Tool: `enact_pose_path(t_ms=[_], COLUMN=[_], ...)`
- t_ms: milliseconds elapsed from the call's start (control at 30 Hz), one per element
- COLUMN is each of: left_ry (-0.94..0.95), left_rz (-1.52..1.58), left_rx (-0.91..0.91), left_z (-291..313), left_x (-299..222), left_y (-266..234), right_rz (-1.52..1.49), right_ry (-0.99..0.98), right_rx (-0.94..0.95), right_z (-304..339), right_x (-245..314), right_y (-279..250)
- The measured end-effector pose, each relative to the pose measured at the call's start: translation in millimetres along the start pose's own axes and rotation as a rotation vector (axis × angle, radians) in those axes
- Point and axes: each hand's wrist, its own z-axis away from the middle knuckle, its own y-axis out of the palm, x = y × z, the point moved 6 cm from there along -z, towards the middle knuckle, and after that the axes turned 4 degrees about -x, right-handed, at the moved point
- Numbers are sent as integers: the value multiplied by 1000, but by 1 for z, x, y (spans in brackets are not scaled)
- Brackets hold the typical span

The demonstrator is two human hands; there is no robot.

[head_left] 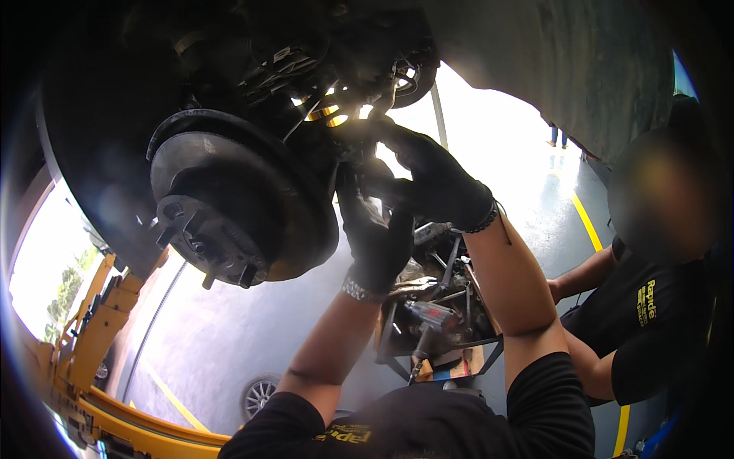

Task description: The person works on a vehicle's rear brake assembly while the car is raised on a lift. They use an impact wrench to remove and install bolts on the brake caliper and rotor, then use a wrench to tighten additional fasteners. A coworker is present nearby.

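Both my hands wear black gloves and are raised under a car, just right of a brake disc [245, 203] on its wheel hub [202, 237]. My left hand [373, 241] points upward with its fingers bent round a part close to the disc's right edge. Above and right of it, my right hand [440, 180] reaches in from the right with curled fingers, nearly meeting the left. What they grip sits in dark shadow against bright backlight, so its kind is hidden. Suspension parts [355, 134] surround the fingertips.
Below my hands stands a tool cart [489, 336] heaped with hand tools, an impact wrench [434, 315] on it. A co-worker [650, 321] stands close on the right. A yellow lift [107, 329] rises at left; a wheel [260, 396] lies on the floor.
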Motion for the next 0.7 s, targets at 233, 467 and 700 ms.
enact_pose_path(t_ms=[233, 467, 700], left_ry=[222, 948, 772], left_rz=[-454, -1191, -1447], left_rx=[563, 624, 787], left_z=[48, -57, -179], left_x=[-103, -202, -159], left_y=[-17, -15, -43], right_rz=[141, 336, 380], right_ry=[-270, -314, -277], right_rx=[-177, -364, -392], right_z=[4, 7, 8], right_x=[13, 11, 5], right_y=[10, 21, 26])
